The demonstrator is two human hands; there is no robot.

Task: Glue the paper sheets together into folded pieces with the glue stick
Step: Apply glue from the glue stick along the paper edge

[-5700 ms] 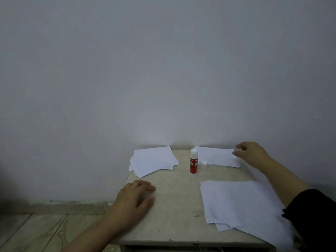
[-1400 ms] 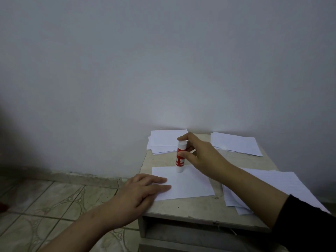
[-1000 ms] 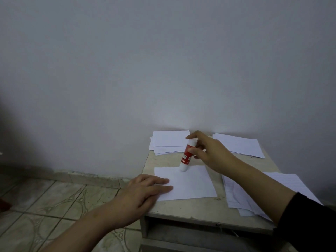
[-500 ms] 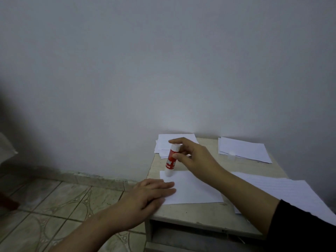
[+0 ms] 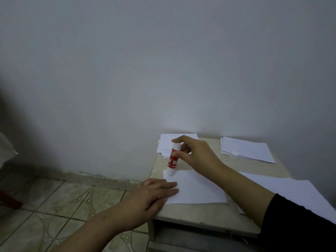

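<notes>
A single white paper sheet (image 5: 196,188) lies on the small beige table (image 5: 196,213). My right hand (image 5: 198,153) grips the red and white glue stick (image 5: 173,160), tip down on the sheet's far left corner. My left hand (image 5: 152,195) lies flat, its fingers pressing the sheet's left edge. The glue stick's clear cap (image 5: 234,155) stands on the table by the back right pile.
A pile of white sheets (image 5: 167,142) lies at the back left of the table, another pile (image 5: 247,150) at the back right, and lined sheets (image 5: 294,191) at the right. The table stands against a plain wall; tiled floor (image 5: 54,206) lies to the left.
The glue stick has stayed at the sheet's far left corner, after a sweep from the right. My left hand still presses the sheet. The view shifted slightly.
</notes>
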